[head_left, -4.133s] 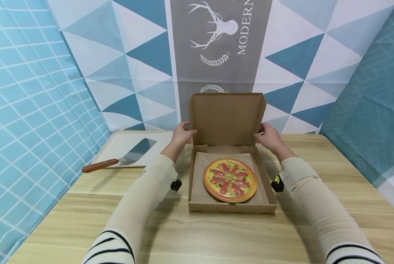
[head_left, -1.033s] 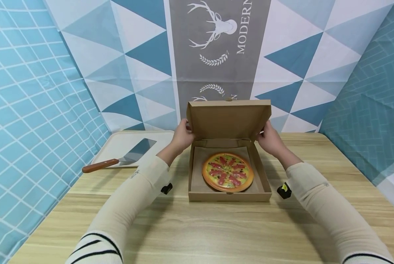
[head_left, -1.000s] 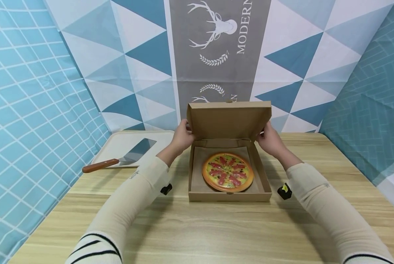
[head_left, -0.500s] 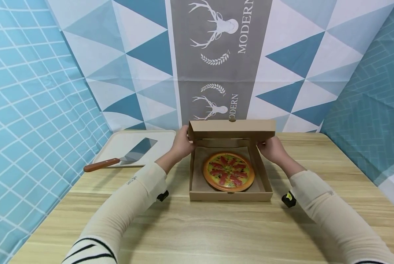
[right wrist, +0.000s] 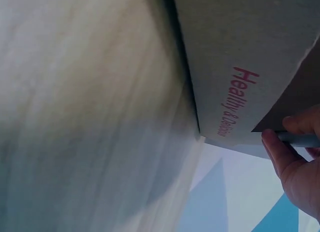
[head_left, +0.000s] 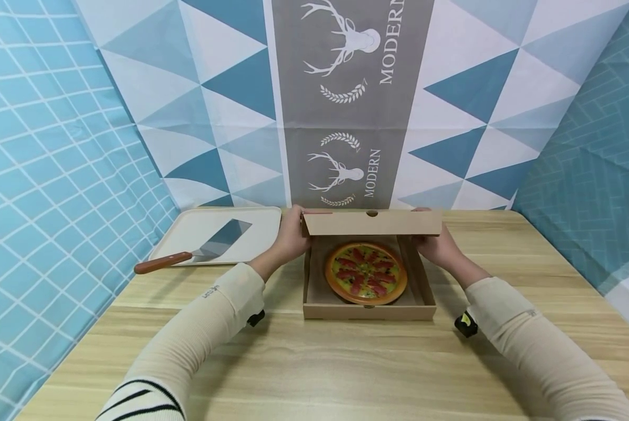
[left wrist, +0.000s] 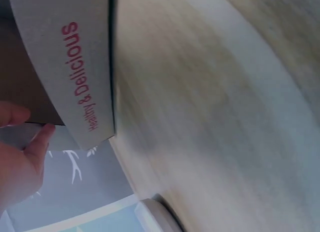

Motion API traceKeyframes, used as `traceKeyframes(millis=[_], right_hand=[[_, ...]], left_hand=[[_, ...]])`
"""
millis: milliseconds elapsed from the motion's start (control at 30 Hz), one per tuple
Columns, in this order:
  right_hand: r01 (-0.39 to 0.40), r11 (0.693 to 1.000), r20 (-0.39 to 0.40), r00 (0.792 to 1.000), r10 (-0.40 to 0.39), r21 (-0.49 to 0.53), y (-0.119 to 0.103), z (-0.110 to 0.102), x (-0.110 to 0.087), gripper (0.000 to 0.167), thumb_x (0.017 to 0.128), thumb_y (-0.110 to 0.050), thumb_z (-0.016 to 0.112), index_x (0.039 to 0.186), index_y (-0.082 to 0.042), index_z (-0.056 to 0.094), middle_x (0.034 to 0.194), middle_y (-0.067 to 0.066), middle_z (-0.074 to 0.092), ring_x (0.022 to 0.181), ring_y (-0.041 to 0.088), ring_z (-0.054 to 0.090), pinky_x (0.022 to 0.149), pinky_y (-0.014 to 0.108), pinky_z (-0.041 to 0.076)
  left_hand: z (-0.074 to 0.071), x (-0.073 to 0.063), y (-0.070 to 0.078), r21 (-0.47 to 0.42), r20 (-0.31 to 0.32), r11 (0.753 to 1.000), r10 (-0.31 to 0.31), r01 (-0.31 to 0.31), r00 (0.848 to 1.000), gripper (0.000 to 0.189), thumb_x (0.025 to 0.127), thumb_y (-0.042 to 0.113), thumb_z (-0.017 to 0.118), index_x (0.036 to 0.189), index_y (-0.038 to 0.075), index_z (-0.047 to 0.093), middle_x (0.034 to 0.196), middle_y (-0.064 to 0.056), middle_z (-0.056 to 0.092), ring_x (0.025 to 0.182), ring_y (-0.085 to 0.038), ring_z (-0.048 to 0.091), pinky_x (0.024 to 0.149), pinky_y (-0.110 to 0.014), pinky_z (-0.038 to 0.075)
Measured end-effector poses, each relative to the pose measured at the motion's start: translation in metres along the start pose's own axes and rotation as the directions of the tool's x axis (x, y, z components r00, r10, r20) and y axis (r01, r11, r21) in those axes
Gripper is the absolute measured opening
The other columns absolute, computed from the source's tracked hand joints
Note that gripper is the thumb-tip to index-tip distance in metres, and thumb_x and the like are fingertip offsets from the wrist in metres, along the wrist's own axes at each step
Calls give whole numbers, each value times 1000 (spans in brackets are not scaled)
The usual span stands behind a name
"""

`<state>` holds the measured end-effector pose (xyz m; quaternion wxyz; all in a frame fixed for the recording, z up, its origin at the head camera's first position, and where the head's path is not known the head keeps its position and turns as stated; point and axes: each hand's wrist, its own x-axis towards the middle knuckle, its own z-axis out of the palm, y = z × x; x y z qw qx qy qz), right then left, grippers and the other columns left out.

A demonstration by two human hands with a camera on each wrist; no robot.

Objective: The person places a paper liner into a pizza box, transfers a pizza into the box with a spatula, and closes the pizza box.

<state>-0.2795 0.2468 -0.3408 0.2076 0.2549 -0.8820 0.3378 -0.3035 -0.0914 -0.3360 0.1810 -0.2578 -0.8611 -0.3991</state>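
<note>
A cardboard pizza box [head_left: 369,312] stands partly open on the table, with a round pizza [head_left: 367,273] lying on brown paper inside. Its lid [head_left: 356,224] tilts forward over the back of the box, front flap facing me. At the lid's left side my left hand [head_left: 290,238] grips the edge; in the left wrist view, thumb and finger of the left hand [left wrist: 22,164] pinch it. My right hand [head_left: 439,248] holds the right side, some fingers behind the lid. Red lettering marks the box side [right wrist: 235,92] in the right wrist view.
Left of the box, a pale tray [head_left: 188,225] bears a spatula [head_left: 209,248] whose wooden handle sticks out past the tray's front edge. A patterned backdrop [head_left: 230,105] stands behind the wooden table [head_left: 335,374].
The lid has swung forward and down from nearly upright, with both hands holding its sides. Earlier the box also slid slightly away from me. Tray and spatula have stayed put.
</note>
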Motion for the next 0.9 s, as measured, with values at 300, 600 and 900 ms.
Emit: traceKeyframes(millis=[300,600,900], right_hand=[[65,996,-23,998,-64,60,2,1,-9,57,78,20,63,130,15,41,117,34,50,101,48,52,80,61,43],[41,998,52,998,-43,41,-4,-5,-19,54,84,4,72,132,12,48,130,32,48,119,50,44,96,65,35],[11,1000,69,998,-10,-7,-11,-18,-31,62,79,11,73,135,5,48,132,28,47,120,48,44,93,64,39]], left_hand=[[3,-9,-13,88,25,987,136,-137,990,55,68,-10,74,114,-8,44,113,-27,50,106,-41,50,95,-51,40],[1,-16,-16,23,99,993,109,-112,989,52,71,-13,62,119,-13,40,117,-31,46,104,-43,53,93,-50,45],[-17,-32,2,-116,191,982,-123,147,974,55,83,-8,64,132,-4,39,122,-23,53,107,-36,59,83,-39,54]])
